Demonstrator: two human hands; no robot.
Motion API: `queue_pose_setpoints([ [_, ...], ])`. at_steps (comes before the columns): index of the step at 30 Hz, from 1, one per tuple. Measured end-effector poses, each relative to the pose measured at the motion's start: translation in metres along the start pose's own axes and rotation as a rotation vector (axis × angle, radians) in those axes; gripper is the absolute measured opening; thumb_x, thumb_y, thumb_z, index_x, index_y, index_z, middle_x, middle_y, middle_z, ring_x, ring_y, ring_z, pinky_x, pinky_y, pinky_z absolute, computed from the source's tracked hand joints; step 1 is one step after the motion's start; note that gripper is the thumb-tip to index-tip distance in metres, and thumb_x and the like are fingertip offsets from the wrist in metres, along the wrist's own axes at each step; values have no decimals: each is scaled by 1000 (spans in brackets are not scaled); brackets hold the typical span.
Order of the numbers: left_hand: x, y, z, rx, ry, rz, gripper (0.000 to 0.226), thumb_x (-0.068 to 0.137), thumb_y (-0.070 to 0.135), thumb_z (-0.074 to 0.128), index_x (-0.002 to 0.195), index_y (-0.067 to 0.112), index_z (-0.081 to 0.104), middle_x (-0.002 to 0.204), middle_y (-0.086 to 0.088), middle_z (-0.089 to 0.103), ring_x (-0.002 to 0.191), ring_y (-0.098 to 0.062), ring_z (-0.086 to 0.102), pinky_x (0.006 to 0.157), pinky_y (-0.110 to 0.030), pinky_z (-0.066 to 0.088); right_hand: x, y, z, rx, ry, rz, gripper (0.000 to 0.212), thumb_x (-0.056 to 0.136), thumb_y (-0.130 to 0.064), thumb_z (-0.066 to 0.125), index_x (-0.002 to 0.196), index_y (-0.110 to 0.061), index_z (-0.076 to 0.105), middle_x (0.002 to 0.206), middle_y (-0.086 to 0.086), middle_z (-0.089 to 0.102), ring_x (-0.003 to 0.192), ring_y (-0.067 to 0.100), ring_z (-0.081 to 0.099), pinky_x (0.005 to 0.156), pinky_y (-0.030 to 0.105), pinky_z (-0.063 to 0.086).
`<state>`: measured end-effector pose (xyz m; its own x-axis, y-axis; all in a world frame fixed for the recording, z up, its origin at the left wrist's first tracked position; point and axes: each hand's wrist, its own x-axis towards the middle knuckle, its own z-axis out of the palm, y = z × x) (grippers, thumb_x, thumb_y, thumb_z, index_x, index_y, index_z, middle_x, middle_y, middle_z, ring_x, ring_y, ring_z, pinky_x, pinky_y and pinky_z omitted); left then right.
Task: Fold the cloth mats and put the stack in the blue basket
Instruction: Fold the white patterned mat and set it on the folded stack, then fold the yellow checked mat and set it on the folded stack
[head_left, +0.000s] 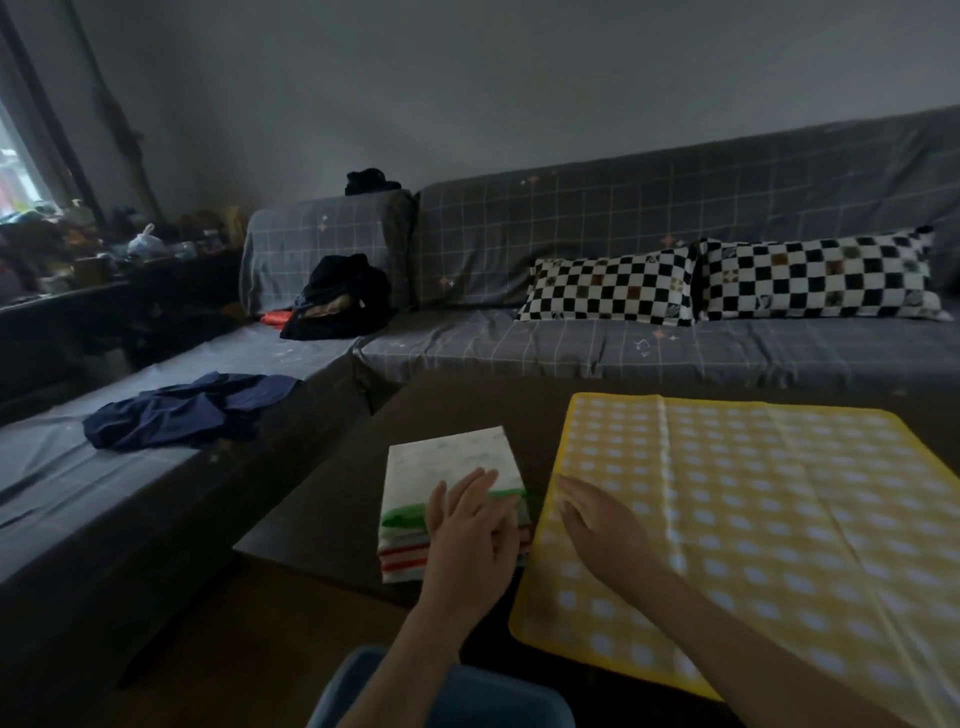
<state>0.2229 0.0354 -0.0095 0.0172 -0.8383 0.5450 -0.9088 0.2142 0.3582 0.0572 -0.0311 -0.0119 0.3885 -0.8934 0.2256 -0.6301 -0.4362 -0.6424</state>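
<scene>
You are working at a dark low table (457, 400) in front of a grey checked sofa, with the folding job partly done. A stack of folded cloth mats (447, 493), white on top with green and red-striped edges showing below, is sitting on the table's near left part. Your left hand (470, 530) is lying on the stack's near right corner, fingers straight and spread, pressing rather than gripping anything. Just beside the stack, a large yellow cloth mat with pale checks (753, 519) is lying spread flat and unfolded, its creases showing. Your right hand (602, 525) is resting on its near left edge, fingers extended and flat, clasping nothing.

The blue basket (467, 691) appears to be the blue plastic rim showing at the bottom edge below your arms, near you and off the table; its inside is hidden, so you cannot tell what it is holding. The stack is not in it.

Judging from this, several mats are already folded and piled. Still ahead of you: folding the yellow mat, adding it to the pile, then carrying the whole stack down into the basket.

A dark blue garment (192, 410) is lying crumpled on the sofa's left section, and two black-and-white chequered cushions (727, 283) are leaning against the backrest.
</scene>
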Motion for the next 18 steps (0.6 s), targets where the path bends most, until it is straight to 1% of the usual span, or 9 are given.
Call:
queue_pose_setpoints([
  [3, -6, 24, 22, -75, -8, 102, 37, 91, 35, 40, 103, 23, 72, 127, -1, 61, 126, -12, 38, 107, -44, 30, -28, 21, -21, -97, 40, -4, 41, 99, -24, 40, 139, -19, 44, 144, 0, 46, 133, 15, 40, 106, 23, 29],
  [4, -8, 33, 29, -95, -18, 130, 35, 91, 34, 41, 102, 23, 72, 125, -1, 62, 123, -12, 40, 103, -45, 34, -39, 29, -29, -125, 52, 8, 40, 99, -24, 41, 138, -19, 45, 143, -1, 46, 133, 15, 41, 106, 22, 28],
  [6, -12, 52, 42, -155, -55, 154, 35, 92, 35, 41, 104, 23, 71, 121, 1, 64, 121, -13, 45, 101, -43, 36, -61, 46, -44, -175, 67, 43, 39, 98, -23, 41, 137, -21, 45, 142, -4, 48, 132, 14, 42, 104, 21, 28],
  [8, -17, 74, 53, -179, -124, 165, 40, 91, 40, 38, 109, 24, 70, 121, 3, 64, 119, -14, 50, 104, -33, 32, -85, 63, -59, -218, 64, 82, 38, 98, -22, 41, 136, -22, 48, 139, -4, 50, 130, 15, 44, 103, 23, 31],
  [10, -23, 95, 62, -221, -259, 170, 45, 92, 45, 36, 119, 26, 66, 127, 7, 60, 123, -9, 47, 105, -21, 25, -108, 80, -71, -235, 60, 116, 39, 95, -26, 39, 131, -21, 53, 132, -1, 57, 125, 19, 49, 101, 28, 36],
  [12, -28, 111, 70, -302, -423, 190, 41, 95, 44, 40, 126, 28, 61, 132, 10, 54, 127, -4, 41, 107, -21, 26, -128, 97, -81, -243, 72, 155, 42, 90, -32, 38, 124, -21, 60, 124, -1, 62, 120, 21, 53, 98, 31, 40],
  [13, -31, 117, 74, -321, -479, 203, 37, 97, 42, 43, 125, 27, 61, 132, 11, 54, 126, -3, 42, 106, -21, 29, -137, 105, -87, -260, 77, 182, 38, 92, -32, 40, 121, -23, 61, 122, -2, 63, 118, 20, 53, 97, 31, 40],
  [16, -39, 133, 83, -372, -624, 154, 30, 97, 38, 50, 117, 24, 67, 126, 12, 57, 118, -1, 46, 100, -17, 35, -161, 120, -102, -266, 50, 217, 26, 94, -23, 50, 115, -25, 65, 119, -7, 64, 117, 15, 53, 95, 26, 40],
  [18, -41, 138, 88, -429, -708, 103, 27, 91, 42, 58, 110, 27, 71, 122, 17, 55, 116, 1, 45, 100, -22, 38, -172, 122, -110, -260, 7, 182, 24, 94, -23, 53, 112, -23, 68, 121, -11, 61, 116, 6, 51, 93, 14, 34],
])
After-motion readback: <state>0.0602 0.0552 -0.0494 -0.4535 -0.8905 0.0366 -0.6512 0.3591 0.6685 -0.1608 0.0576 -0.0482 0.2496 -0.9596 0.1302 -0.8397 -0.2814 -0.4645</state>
